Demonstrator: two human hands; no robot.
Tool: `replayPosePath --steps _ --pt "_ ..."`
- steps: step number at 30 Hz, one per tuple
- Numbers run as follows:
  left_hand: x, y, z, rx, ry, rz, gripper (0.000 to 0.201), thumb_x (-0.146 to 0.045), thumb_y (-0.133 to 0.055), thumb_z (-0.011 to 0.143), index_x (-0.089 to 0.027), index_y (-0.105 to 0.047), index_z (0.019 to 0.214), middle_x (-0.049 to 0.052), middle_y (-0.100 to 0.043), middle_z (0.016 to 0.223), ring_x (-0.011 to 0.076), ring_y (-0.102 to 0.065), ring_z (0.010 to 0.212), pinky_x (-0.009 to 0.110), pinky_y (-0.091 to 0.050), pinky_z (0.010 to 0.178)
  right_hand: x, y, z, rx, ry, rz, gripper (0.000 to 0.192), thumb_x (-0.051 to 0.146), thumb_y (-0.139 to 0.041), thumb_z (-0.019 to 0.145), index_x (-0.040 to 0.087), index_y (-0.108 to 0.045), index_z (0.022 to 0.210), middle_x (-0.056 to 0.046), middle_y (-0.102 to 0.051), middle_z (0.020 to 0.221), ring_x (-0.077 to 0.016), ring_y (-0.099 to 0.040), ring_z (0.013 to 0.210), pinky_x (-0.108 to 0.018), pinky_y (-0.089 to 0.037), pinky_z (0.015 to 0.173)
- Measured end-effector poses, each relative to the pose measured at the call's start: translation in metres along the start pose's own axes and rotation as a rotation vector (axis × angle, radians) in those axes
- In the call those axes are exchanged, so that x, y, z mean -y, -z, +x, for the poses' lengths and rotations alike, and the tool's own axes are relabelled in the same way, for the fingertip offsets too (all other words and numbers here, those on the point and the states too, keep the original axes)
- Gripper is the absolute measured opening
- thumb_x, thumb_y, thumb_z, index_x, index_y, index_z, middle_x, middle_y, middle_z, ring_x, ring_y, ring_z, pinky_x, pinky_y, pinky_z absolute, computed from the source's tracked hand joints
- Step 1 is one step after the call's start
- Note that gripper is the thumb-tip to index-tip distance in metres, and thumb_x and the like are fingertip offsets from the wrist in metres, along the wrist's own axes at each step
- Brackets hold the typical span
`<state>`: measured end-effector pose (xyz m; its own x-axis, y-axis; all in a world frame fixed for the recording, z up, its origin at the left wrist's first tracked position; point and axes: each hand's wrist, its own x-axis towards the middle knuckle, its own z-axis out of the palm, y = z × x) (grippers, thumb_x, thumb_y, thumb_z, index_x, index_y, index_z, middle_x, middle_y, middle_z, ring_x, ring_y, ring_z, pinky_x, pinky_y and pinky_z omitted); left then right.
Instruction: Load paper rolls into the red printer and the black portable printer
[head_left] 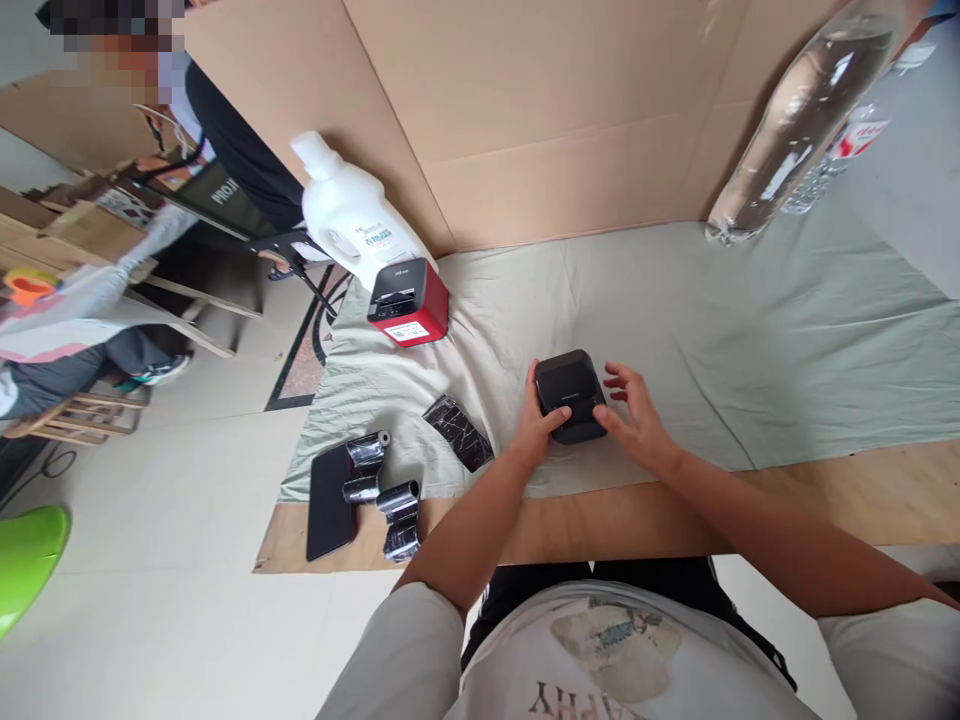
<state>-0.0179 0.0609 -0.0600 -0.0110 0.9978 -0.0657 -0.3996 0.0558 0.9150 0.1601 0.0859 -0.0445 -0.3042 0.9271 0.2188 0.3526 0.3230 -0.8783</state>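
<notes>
My left hand (537, 425) grips the left side of a small black boxy device, which looks like a receipt printer (568, 378). Its thumb lies over the front face. On the other side, my right hand (634, 415) has its fingers spread, with the thumb tip at the device's right front edge. A glossy black crinkled packet (459, 430) lies on the cloth to the left. Further left are two wavy pieces with black shiny wrapping and rolled ends, one wavy piece (365, 465) beside a flat dark tablet-like slab (330, 505), the other wavy piece (401, 520) nearer me.
A red-and-black printer (410, 302) stands at the back left, before a white jug (360, 215). A cardboard panel (555, 120) rises behind the cloth (637, 290). Large clear bottles (806, 120) stand at the back right. Another person sits beyond the panel, left; a green stool (34, 560) is lower left.
</notes>
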Motion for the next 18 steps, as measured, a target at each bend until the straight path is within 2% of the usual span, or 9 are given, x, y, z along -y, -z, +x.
replayPosePath --steps 3,7,10,13,15,18 --pt "0.0 -0.001 0.001 0.049 0.015 0.032 0.112 -0.041 -0.085 0.068 -0.034 -0.015 0.156 0.009 -0.042 0.154 0.0291 -0.044 0.14 0.047 -0.037 0.116 -0.01 -0.003 0.013 0.017 -0.133 0.198 0.088 0.07 -0.055 0.083 0.026 -0.024 0.152 -0.018 -0.042 0.148 -0.03 -0.054 0.126 -0.053 -0.048 0.104" --pt "0.004 0.003 0.002 0.098 0.039 0.109 0.106 -0.04 -0.083 0.071 -0.032 -0.02 0.156 0.009 -0.047 0.148 0.0286 -0.048 0.136 0.045 -0.04 0.114 -0.015 -0.015 0.011 0.072 -0.157 0.288 0.095 0.066 -0.063 0.081 0.025 -0.018 0.154 -0.016 -0.047 0.144 -0.0291 -0.051 0.131 -0.053 -0.041 0.113" --pt "0.004 0.008 0.005 0.116 0.138 0.046 0.091 -0.043 -0.073 0.077 -0.034 -0.025 0.154 0.005 -0.061 0.128 0.0233 -0.063 0.108 0.038 -0.054 0.091 -0.018 -0.018 0.006 0.056 -0.161 0.333 0.095 0.065 -0.064 0.081 0.025 -0.018 0.154 -0.015 -0.049 0.141 -0.0283 -0.052 0.129 -0.052 -0.041 0.113" --pt "0.001 0.012 0.008 0.089 0.215 -0.014 0.077 -0.037 -0.064 0.079 -0.036 -0.034 0.15 0.001 -0.066 0.106 0.0146 -0.062 0.075 0.027 -0.053 0.064 -0.021 -0.016 0.006 0.056 -0.159 0.366 0.095 0.065 -0.066 0.079 0.027 -0.019 0.153 -0.015 -0.051 0.138 -0.028 -0.055 0.125 -0.053 -0.042 0.111" --pt "0.0 0.013 0.011 0.071 0.217 -0.026 0.075 -0.03 -0.063 0.077 -0.035 -0.037 0.147 0.0 -0.066 0.097 0.0112 -0.057 0.065 0.024 -0.05 0.059 -0.022 -0.014 0.007 0.059 -0.161 0.367 0.095 0.065 -0.066 0.079 0.028 -0.02 0.153 -0.015 -0.051 0.138 -0.028 -0.055 0.124 -0.053 -0.043 0.11" --pt "0.0 0.013 0.013 0.08 0.224 -0.035 0.075 -0.027 -0.063 0.076 -0.034 -0.038 0.146 -0.002 -0.064 0.089 0.0093 -0.054 0.06 0.023 -0.049 0.059 -0.023 -0.013 0.008 0.08 -0.164 0.382 0.093 0.066 -0.064 0.08 0.028 -0.019 0.153 -0.015 -0.05 0.138 -0.0278 -0.054 0.126 -0.051 -0.042 0.111"
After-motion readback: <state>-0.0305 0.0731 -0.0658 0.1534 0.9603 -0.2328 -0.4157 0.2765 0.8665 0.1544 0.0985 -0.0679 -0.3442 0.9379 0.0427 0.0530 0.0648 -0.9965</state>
